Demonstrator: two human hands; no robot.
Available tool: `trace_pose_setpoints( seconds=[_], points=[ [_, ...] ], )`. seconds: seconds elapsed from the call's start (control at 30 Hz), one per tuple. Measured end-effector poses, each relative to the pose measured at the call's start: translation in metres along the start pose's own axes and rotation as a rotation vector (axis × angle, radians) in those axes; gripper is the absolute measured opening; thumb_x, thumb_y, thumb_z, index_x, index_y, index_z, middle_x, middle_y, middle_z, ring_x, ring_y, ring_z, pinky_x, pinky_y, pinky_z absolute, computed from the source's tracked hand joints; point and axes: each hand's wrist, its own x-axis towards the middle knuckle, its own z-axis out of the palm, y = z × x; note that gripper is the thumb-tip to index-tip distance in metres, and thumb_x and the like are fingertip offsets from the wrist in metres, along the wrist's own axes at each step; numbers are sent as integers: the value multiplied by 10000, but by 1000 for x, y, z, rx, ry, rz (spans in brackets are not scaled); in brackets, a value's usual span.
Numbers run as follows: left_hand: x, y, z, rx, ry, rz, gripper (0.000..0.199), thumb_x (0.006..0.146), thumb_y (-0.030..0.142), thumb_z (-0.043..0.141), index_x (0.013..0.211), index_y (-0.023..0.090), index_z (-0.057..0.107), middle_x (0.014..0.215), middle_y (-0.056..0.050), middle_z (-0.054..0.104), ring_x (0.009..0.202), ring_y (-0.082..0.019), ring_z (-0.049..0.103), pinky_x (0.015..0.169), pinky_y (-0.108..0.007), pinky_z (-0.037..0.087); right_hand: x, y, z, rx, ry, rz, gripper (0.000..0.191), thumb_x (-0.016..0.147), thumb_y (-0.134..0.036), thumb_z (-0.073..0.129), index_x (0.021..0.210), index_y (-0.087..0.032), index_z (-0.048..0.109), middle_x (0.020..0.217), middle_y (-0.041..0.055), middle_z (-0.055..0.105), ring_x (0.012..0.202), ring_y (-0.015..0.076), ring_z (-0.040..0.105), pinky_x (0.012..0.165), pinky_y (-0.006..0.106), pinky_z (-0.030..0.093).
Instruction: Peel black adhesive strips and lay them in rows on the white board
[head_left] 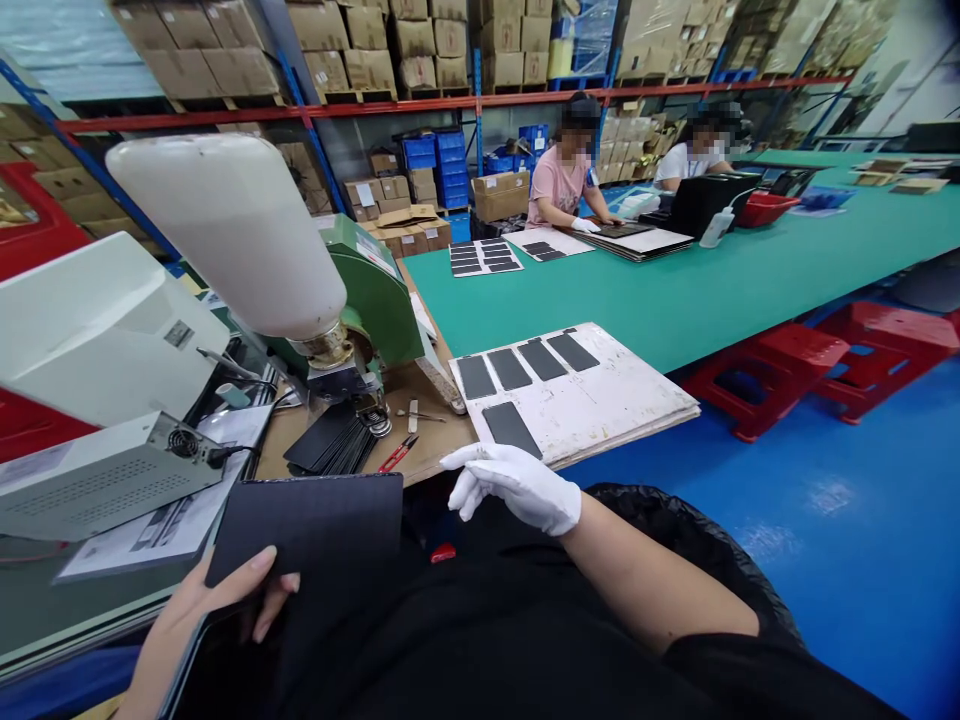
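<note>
Head view: flat dark panel [322, 515] in left hand [225, 590], near side of the pale board [600, 395], to its left.
Left hand bare, fingers closed on the matte, straight-edged panel. Right hand [517, 490] in white knit glove, just off the board's near edge, fingers loosely open, nothing gripped. Board scuffed, bears five black rectangles; fanned black sheets [330, 440] left of it on brown desk [435, 455].

Two faces [582, 138] blurred (pixelated), black bag [679, 515] partly hidden, white machine [97, 325] cut off
</note>
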Motion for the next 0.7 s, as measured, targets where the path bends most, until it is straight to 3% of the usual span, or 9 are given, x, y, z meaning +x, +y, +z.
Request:
trace_pose_setpoints(
  seconds=[0.5, 0.7],
  points=[
    [-4, -2, 0, -79, -27, 14, 390, 737, 506, 515, 537, 189, 625, 294, 16, 451, 295, -119, 426, 418, -228, 280, 13, 3, 7, 5, -4, 43, 459, 821, -456, 561, 1113, -102, 564, 791, 80, 673, 613, 147, 638, 650, 314, 487],
    [-9, -2, 4, -90, 16, 22, 398, 738, 514, 518, 542, 179, 607, 284, 25, 440, 297, -111, 405, 418, -228, 271, 14, 2, 18, 31, 20, 36, 438, 804, -450, 581, 1076, -107, 574, 763, 79, 680, 612, 160, 641, 638, 321, 496]
  ],
)
